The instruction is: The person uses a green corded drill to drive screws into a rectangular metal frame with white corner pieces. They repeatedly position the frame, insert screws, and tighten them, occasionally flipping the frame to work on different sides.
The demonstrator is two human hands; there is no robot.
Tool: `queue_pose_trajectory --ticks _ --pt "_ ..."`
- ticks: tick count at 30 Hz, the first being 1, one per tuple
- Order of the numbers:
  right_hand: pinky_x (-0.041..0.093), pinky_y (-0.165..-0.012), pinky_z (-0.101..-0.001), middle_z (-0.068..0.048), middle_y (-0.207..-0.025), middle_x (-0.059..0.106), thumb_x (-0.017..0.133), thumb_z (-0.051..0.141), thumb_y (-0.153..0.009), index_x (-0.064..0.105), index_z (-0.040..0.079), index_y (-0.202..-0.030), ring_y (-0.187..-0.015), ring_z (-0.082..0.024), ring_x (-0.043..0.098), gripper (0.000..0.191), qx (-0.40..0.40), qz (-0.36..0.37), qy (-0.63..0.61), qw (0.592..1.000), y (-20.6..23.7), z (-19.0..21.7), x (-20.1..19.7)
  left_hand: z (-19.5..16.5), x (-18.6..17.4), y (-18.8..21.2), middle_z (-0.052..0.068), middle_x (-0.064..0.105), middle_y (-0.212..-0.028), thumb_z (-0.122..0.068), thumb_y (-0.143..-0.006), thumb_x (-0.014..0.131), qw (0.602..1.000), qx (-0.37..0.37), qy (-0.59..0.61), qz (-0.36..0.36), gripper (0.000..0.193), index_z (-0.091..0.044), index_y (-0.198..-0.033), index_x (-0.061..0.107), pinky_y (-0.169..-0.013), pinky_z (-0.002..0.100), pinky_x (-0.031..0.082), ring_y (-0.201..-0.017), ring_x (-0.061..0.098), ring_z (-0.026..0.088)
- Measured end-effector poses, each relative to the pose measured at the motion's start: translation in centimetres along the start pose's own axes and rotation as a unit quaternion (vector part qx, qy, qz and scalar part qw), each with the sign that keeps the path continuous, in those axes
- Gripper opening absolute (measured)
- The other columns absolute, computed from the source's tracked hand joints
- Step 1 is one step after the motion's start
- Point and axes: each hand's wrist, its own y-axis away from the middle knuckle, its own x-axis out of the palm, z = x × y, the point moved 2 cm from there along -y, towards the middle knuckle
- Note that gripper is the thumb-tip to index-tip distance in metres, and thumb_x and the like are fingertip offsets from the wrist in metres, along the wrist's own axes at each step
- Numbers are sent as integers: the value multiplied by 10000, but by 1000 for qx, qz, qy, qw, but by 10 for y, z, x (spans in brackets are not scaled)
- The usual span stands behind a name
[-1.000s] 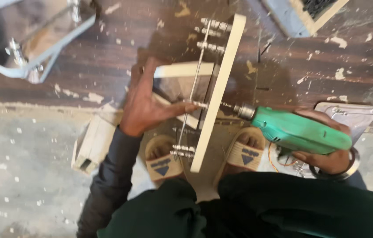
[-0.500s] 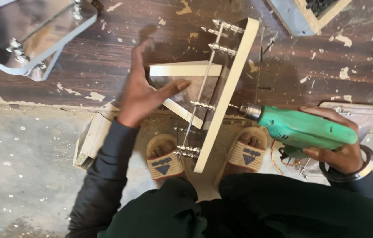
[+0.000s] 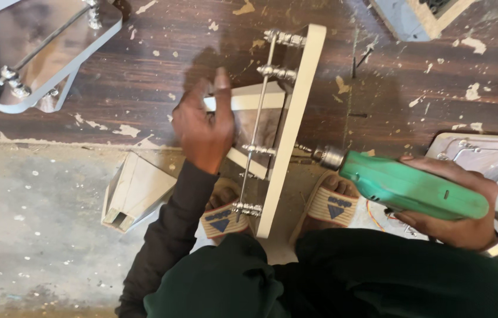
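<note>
The left hand [image 3: 205,126] lies flat, fingers together, on a pale wooden block [image 3: 249,101] against the upright cream board [image 3: 290,123]; the board stands on edge on the dark wooden floor [image 3: 143,70], metal bolts [image 3: 275,72] and a thin rod [image 3: 258,126] on its left face; the right hand [image 3: 458,203] is wrapped round a green drill [image 3: 408,185], its bit at the board's right face; no containers show

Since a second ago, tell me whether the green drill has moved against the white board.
Yes. The green drill in the right hand has backed off to the right: its tip sat at the upright white board before, and now a small gap shows.
</note>
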Motion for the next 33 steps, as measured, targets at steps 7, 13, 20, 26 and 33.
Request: queue_pose_trajectory --ticks 7,13,20,26,33 --pt "628 -702 -286 -190 -1116 748 894 228 -666 600 -71 -1271 -902 -228 802 736 -38 55 42 997 -19 5 0 3 -2 0 149 566 -686 -323 -1097 563 997 53 -52 -28 432 20 -839 613 -608 440 429 -584 540 239" --pt "648 -802 -349 -187 -1115 749 904 262 -669 627 -28 -1291 -956 -243 782 740 3 50 108 993 -31 22 -10 2 -3 -5 115 507 -518 -323 -1049 585 999 -3 -51 -1 421 -38 -742 618 -477 409 369 -431 480 224" --pt "651 -713 -316 -155 -1085 768 932 283 -667 618 0 -1317 -888 -218 800 776 7 86 117 989 -44 33 -3 2 3 -2 124 480 -498 -324 -1042 558 999 -35 -27 -20 376 -32 -823 646 -465 428 361 -416 481 232" --pt "663 -707 -312 -191 -1166 749 904 282 -675 600 2 -1335 -888 -246 810 779 -23 143 71 987 -44 21 -20 7 6 2 139 523 -577 -334 -1051 579 998 32 -52 13 372 -40 -835 649 -584 434 420 -499 505 262" --pt "660 -800 -363 -233 -1189 724 895 304 -703 596 -22 -1335 -1007 -297 779 771 -27 116 71 990 -20 9 -12 11 3 7 161 607 -650 -371 -1052 562 997 -57 -49 29 414 -40 -828 669 -627 474 422 -577 562 332"
